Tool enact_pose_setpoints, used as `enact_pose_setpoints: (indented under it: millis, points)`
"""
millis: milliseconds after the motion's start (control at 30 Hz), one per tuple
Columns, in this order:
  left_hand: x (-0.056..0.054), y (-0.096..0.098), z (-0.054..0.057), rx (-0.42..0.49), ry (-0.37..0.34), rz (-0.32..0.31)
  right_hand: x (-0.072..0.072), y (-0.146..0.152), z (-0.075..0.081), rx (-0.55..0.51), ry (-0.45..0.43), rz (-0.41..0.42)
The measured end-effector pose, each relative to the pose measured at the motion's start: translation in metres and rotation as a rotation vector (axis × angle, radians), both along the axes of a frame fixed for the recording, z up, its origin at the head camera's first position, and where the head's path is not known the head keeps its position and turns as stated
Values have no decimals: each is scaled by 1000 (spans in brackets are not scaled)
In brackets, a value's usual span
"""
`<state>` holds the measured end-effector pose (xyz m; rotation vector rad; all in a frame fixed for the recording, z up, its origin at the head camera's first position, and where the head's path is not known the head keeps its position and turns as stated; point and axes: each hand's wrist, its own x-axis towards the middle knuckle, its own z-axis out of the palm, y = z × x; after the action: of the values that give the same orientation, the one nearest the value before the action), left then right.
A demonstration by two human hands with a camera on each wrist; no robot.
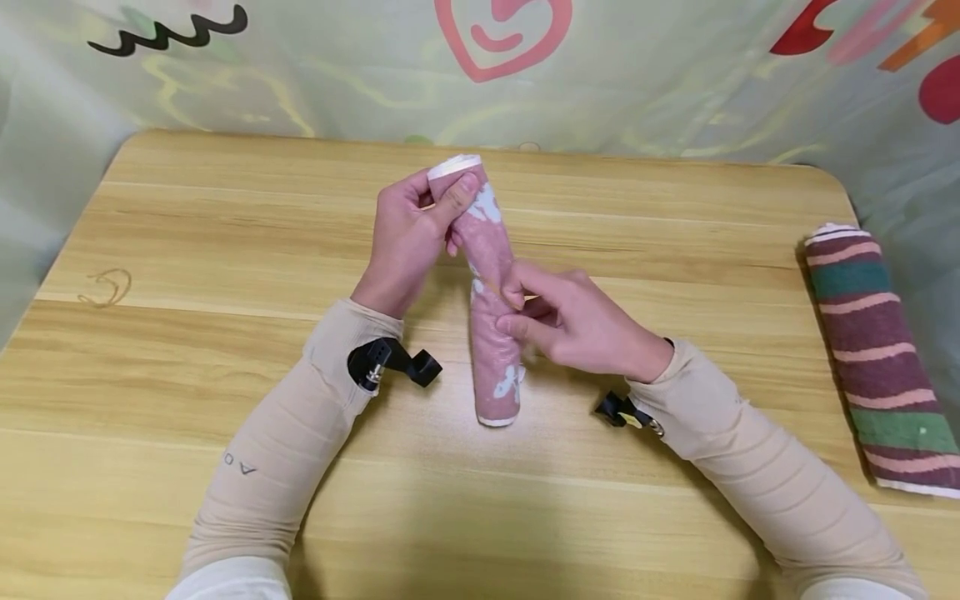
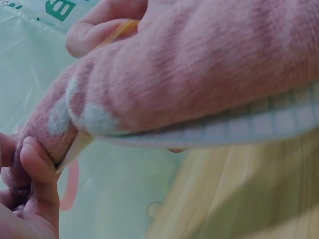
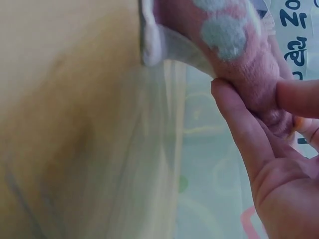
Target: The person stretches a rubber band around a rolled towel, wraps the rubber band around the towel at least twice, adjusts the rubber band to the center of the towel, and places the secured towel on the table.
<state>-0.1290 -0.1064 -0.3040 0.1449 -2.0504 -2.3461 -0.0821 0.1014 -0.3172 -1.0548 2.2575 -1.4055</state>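
Two bare hands on one rolled pink towel (image 1: pixel 491 246) with white patches, in the head view. Situated at the middle of the wooden table (image 1: pixel 187 375), running from far to near, with a slight bend and a narrower part at mid-length. Cannot tell if touching the wood at the near end. Grips the far end with the left hand (image 1: pixel 411 229), thumb on top and fingers curled around the left side. Pinches the narrower part from the right with the right hand (image 1: pixel 581 321), fingers bent, thumb close to them. On the forearms, beige sleeves (image 1: pixel 258 442); at the left wrist, a small black camera (image 1: pixel 425 367). On the table at left, a thin brown loop (image 1: pixel 107 287); at the right edge, one striped roll (image 1: pixel 870 333), well apart from the hands. At the far side, a pale cloth (image 1: pixel 675 100) with drawings.

In the left wrist view, rolled pink towel very near, with white checked underside. Pinched by curled fingers at the left; beside other bent fingers, a yellow-orange band (image 2: pixel 122 31).

In the right wrist view, gripped between thumb and fingers of the right hand, with a bit of orange near the fingertips. Cannot tell if fully encircled by the band.
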Motion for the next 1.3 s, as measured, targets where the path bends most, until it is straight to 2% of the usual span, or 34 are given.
enact_pose_setpoints:
  millis: [100, 200, 433, 633, 700, 833, 933, 1033, 1100, 1200, 1300]
  points:
    - [-1, 0, -1, -1, 8, 22, 0, 0, -2, 19, 45, 14]
    - [-1, 1, -2, -10, 11, 0, 0, 1, -2, 26, 45, 6]
    - [1, 3, -6, -49, -21, -101, -2, 6, 1, 35, -112, 36]
    - [1, 2, -8, -44, -64, -131, -3, 6, 1, 14, -243, 45]
    - [1, 2, -9, -16, -75, -123, -3, 4, 0, 6, -254, 9]
    - [0, 3, -9, 64, -85, -122, -3, 1, -1, 23, -159, -135]
    - [1, 4, -5, 142, -89, -158, -3, 0, -2, 65, -76, -250]
    - [4, 4, 0, 215, -93, -207, -3, 0, -2, 77, -63, -316]
    - [6, 2, 3, 237, -78, -243, -4, 0, -1, 56, -106, -335]
    - [8, -1, 5, 218, -29, -286, -5, 0, 1, -10, -200, -339]
    - [8, -3, 3, 176, 28, -321, -5, 1, 2, -139, -346, -297]
